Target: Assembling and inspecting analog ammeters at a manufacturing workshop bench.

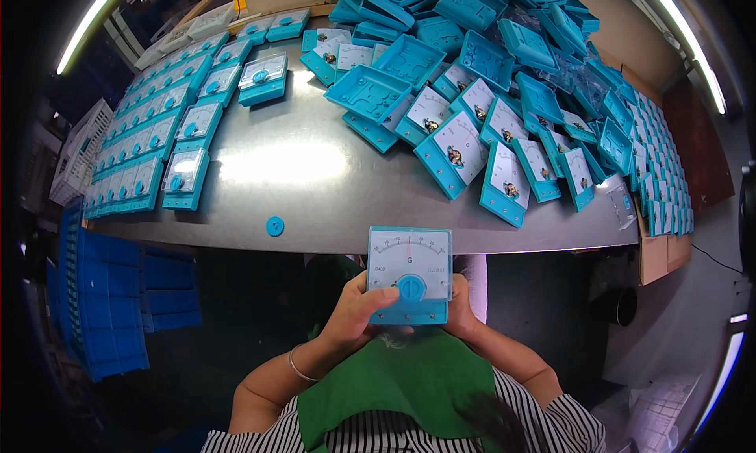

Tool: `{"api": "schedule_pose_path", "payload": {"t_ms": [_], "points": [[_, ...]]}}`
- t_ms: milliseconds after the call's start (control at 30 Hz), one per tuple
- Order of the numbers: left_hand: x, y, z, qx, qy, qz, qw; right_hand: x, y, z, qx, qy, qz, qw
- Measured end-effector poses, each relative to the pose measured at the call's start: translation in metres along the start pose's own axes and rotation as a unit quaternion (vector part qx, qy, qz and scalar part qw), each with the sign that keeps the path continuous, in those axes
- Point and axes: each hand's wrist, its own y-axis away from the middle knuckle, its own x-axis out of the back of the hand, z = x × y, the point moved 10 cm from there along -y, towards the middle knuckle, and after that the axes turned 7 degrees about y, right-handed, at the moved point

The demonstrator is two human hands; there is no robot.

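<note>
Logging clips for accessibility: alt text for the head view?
The left hand grips a teal dial meter, right hand against its edge, before a metal table. Rows of similar meters lie left; knobless meters and teal shells right.

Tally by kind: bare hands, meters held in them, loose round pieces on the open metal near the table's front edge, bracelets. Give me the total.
Hands, left hand and right hand: 2
Held meter: 1
Loose blue round piece: 1
Bracelet: 1
Total: 5
</note>
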Motion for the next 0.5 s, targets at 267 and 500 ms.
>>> {"api": "schedule_pose_path", "payload": {"t_ms": [267,500], "points": [[-0.001,-0.005,0.007,-0.002,0.003,-0.009,1.0,0.002,-0.008,-0.005,0.022,0.013,0.009,1.0],[0.019,-0.002,0.034,-0.091,-0.062,-0.037,0.993,-0.002,-0.014,-0.008,-0.141,-0.17,-0.112,0.969]]}}
